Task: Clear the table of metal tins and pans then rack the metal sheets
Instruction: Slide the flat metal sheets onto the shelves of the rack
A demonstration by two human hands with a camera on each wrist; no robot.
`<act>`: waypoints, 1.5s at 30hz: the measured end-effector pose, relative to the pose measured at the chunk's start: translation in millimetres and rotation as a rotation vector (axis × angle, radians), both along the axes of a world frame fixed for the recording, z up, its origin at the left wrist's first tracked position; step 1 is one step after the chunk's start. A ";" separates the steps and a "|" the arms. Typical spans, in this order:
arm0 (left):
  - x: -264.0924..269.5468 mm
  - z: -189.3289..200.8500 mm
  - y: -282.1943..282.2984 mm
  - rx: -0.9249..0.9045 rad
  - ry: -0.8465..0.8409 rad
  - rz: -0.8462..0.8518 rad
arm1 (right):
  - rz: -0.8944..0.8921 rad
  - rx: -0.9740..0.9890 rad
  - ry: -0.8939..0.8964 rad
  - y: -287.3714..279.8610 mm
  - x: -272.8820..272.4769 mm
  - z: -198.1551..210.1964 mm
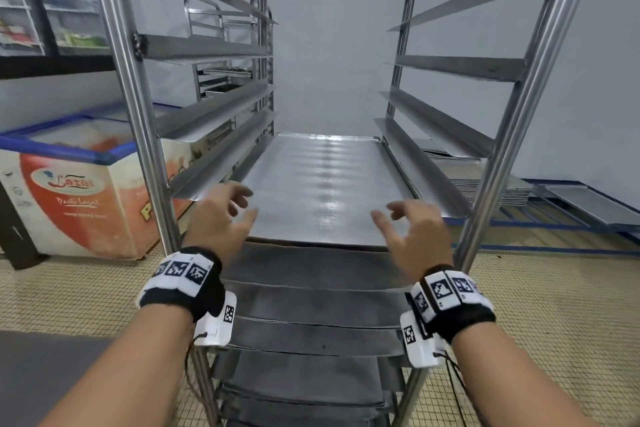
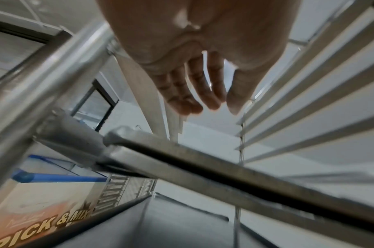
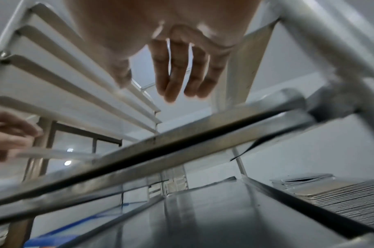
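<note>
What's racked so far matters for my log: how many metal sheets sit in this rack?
6 visible, one per level: top sheet, second sheet, third sheet, fourth sheet, fifth sheet, sixth sheet. More may sit lower, out of frame.

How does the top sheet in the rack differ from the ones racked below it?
The top sheet is bright and catches the light; the lower sheets lie in shadow. It fills the highest occupied slot, just beyond the empty hands; they sit stacked level by level beneath. All are flat metal sheets on the runners.

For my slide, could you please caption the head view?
Both hands, left hand and right hand, hover open over a metal sheet lying in the rack.
</note>
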State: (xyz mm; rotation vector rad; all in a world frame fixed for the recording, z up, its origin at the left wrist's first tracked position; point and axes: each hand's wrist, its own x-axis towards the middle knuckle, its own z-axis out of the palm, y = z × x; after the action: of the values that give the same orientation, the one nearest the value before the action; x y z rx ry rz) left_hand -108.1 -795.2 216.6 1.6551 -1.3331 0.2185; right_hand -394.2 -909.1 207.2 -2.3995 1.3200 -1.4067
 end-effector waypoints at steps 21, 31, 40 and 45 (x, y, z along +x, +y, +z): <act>76.0 57.0 -27.7 -0.305 0.337 0.538 | -0.442 -0.013 -0.619 -61.6 -43.9 55.5; 89.4 62.4 -78.0 -0.312 0.352 0.492 | -0.430 -0.008 -0.598 -112.4 -28.2 59.4; 125.7 61.9 -152.4 -0.298 0.363 0.476 | -0.424 0.023 -0.568 -191.9 7.5 61.3; 144.5 62.6 -195.3 -0.291 0.389 0.487 | -0.389 0.037 -0.565 -239.2 26.0 59.5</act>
State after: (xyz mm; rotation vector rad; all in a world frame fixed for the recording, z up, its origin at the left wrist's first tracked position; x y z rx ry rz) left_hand 36.4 -990.5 279.2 1.6419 -0.5672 0.3381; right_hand -368.2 -1148.3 266.6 -1.5734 1.6546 -1.9320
